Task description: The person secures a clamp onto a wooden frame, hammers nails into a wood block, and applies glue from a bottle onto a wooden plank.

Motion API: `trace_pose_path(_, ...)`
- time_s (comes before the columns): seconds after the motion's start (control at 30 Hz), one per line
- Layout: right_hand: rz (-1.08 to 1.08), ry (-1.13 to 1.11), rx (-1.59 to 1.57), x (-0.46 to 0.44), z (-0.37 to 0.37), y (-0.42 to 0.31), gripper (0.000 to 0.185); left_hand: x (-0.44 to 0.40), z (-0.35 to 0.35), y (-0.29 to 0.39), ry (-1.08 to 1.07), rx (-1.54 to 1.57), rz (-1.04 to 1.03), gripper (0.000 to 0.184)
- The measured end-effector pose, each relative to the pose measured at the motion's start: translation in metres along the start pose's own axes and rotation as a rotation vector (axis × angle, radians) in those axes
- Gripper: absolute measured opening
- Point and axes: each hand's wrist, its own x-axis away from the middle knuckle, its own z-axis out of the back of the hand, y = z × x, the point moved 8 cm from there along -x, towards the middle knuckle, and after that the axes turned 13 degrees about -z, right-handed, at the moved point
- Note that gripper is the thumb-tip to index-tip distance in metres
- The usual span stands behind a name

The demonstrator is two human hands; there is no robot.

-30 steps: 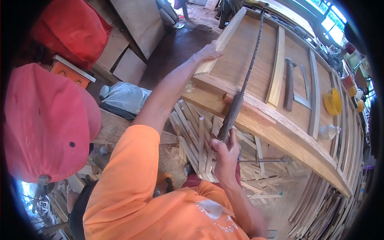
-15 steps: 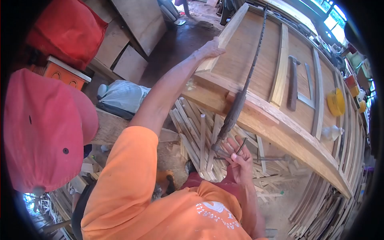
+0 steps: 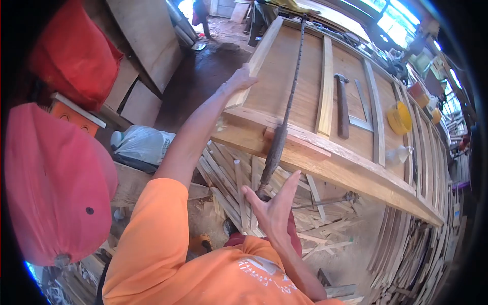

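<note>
A panel with a wooden frame (image 3: 376, 178) and several cross-slats lies before me. My left hand (image 3: 242, 80) is closed around its left rail. Across the panel runs a long bar clamp (image 3: 277, 147), its notched bar pointing away and its screw end hanging over the near rail. A reddish wood block (image 3: 300, 145) sits against that rail beside the clamp. At the clamp's screw end is my right hand (image 3: 274, 211), thumb and fingers spread wide; I cannot tell whether it touches the screw. The clamp's turning handle is not visible.
On the panel lie a hammer (image 3: 342, 109), a metal square (image 3: 362, 109), a yellow round container (image 3: 399, 118) and a clear bottle (image 3: 399, 154). Wood strips (image 3: 223, 173) litter the floor below. A red cap (image 3: 61, 183) and a plastic bag (image 3: 145, 145) are at left.
My right hand has gone from fingers around the clamp's thin handle to spread fingers. The view has shifted, so the panel appears farther left. My left hand stays on the rail.
</note>
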Motion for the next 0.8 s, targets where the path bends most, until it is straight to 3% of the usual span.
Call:
trace_pose_path(0.1,-0.031,0.075,0.087,-0.004,0.0,-0.003,0.134,0.007,0.002,-0.006,0.0,0.028,-0.002,0.084)
trace_pose_path(0.17,0.175,0.182,-0.095,-0.006,0.036,-0.016,0.111,0.0,0.0,-0.001,-0.006,0.064,-0.031,0.084)
trace_pose_path(0.23,0.298,0.379,-0.3,-0.056,0.116,-0.039,0.085,0.004,-0.003,0.002,-0.029,0.089,-0.015,0.081)
trace_pose_path(0.27,0.223,0.406,-0.309,-0.1,0.151,-0.033,0.052,0.003,-0.002,0.0,-0.02,0.075,-0.007,0.08)
trace_pose_path(0.3,0.213,0.466,-0.236,-0.151,0.177,-0.026,0.04,0.002,-0.003,0.0,-0.02,0.095,-0.025,0.081)
trace_pose_path(0.33,0.175,0.565,-0.003,-0.205,0.192,-0.013,0.041,-0.001,-0.005,0.0,-0.012,0.094,-0.022,0.081)
trace_pose_path(0.37,0.299,0.651,0.233,-0.257,0.194,0.005,0.048,-0.002,-0.009,-0.001,-0.025,0.117,-0.024,0.081)
trace_pose_path(0.43,0.397,0.539,0.604,-0.372,0.174,0.054,0.056,0.008,-0.001,0.001,0.0,0.114,0.003,0.083)
trace_pose_path(0.47,0.216,0.414,0.703,-0.388,0.163,0.051,0.062,0.008,0.001,0.002,-0.016,0.064,-0.006,0.083)
trace_pose_path(0.5,0.136,0.134,0.618,-0.419,0.151,0.068,0.062,0.008,0.0,0.0,-0.041,0.014,-0.014,0.082)
trace_pose_path(0.57,-0.02,0.1,0.632,-0.451,0.149,0.078,0.058,0.008,-0.001,0.0,-0.073,0.04,0.024,0.083)
trace_pose_path(0.67,0.074,0.191,0.546,-0.463,0.157,0.069,0.049,0.011,0.003,0.009,-0.104,0.068,0.039,0.082)
trace_pose_path(0.73,-0.076,-0.021,0.258,-0.464,0.167,0.069,0.047,0.009,0.004,0.005,-0.111,0.101,0.037,0.087)
trace_pose_path(0.8,-0.117,0.018,0.298,-0.437,0.198,0.039,0.039,0.013,-0.005,0.004,-0.125,0.145,0.024,0.091)
